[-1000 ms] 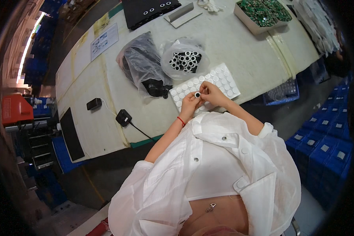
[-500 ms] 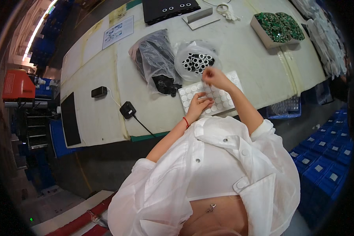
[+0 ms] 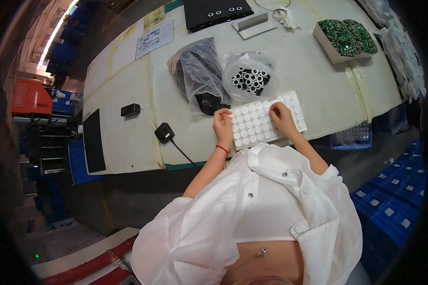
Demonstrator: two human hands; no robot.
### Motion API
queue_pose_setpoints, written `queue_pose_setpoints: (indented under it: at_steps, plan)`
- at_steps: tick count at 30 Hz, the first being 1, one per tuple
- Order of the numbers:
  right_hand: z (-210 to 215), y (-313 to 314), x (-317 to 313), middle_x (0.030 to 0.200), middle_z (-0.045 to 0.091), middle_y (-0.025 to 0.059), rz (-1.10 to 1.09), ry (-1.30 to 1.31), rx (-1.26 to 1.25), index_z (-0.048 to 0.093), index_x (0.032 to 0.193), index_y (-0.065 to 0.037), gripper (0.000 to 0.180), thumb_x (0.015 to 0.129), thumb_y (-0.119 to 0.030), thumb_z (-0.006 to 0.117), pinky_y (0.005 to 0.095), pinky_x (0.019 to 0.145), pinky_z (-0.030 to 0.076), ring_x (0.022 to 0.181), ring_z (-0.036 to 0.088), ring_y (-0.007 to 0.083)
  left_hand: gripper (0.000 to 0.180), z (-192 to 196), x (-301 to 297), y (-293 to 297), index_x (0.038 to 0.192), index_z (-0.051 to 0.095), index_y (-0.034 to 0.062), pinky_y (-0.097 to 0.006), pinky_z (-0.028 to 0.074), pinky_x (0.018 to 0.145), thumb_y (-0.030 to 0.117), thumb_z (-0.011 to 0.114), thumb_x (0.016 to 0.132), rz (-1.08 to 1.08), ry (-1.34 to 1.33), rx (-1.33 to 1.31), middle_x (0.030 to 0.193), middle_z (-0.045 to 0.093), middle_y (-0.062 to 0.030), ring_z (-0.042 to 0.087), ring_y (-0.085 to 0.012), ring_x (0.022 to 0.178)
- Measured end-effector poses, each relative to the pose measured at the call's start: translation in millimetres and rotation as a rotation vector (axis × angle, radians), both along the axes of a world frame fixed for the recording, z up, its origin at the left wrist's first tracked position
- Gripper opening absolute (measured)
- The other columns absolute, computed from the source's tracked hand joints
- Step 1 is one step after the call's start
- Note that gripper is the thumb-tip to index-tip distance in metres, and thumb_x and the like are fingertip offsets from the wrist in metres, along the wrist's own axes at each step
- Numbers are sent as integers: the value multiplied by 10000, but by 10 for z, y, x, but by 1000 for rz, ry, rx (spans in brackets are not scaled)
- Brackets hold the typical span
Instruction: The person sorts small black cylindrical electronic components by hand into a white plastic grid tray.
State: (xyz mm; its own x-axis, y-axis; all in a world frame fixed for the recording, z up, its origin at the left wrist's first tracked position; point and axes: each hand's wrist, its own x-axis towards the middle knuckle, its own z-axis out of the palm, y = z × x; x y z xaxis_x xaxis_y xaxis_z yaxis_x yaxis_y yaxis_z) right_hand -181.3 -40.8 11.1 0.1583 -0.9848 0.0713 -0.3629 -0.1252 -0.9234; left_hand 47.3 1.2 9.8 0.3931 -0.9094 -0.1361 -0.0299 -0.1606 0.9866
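We see the white tray (image 3: 303, 127) at the near edge of the pale surface (image 3: 330, 107), slightly tilted across our view, with rows of round white discs (image 3: 257, 129) over most of it. The left hand (image 3: 222, 126) is at the tray's left edge, its fingers bent narrow toward the far left corner. The right hand (image 3: 282, 118) is over the right part of the tray, fingers curled in close to the thumb. At this scale we cannot tell whether either hand holds something small, nor whether the right fingertips touch a disc.

Just beyond the tray we find an open clear bag (image 3: 228, 86) with black-and-white rings (image 3: 250, 80) heaped inside. Beside it, on the left, lies a larger greyish plastic bag (image 3: 199, 64), with black pieces (image 3: 208, 102) at its near end. Farther back are a black panel (image 3: 215, 16) with a row of white rings and a metal angle piece (image 3: 255, 27). Toward the far right stands a box (image 3: 324, 43) filled with green parts (image 3: 336, 35). On the left we note a printed sheet (image 3: 154, 39), two black adapter blocks (image 3: 164, 133) and a dark mat (image 3: 94, 142).
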Motion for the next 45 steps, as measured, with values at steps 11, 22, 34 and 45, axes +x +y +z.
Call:
queue_pose_setpoints:
  at_steps: [11,22,34,45]
  plan:
    - [-5,-14,91,833,539,128,19,148,-168,547,883,-26,75,816,-56,563,359,640,456,722,569,293,458,-163,535,-226,1190,485,51,-441,314,970,247,616,796,-222,-1320,-120,1146,464,-116,418,-307,1095]
    - [-7,8,36,851,537,134,43,146,-215,550,888,-24,79,819,-62,557,370,637,454,735,563,315,213,-232,484,-171,939,554,56,-376,488,707,201,591,788,-311,-1375,-121,997,492,-115,501,-292,908]
    - [-34,-2,69,874,542,139,36,190,-226,560,885,-20,81,816,-62,551,379,646,459,750,565,323,277,-141,482,-182,1040,543,106,-383,497,659,240,591,803,-342,-1382,-71,952,484,-93,499,-286,899]
    - [-47,-4,94,867,536,141,36,211,-232,563,902,-20,105,805,-60,563,388,654,460,760,569,324,198,-327,607,-390,907,533,59,-408,486,652,254,501,903,-228,-1223,-15,797,593,-127,599,-289,758]
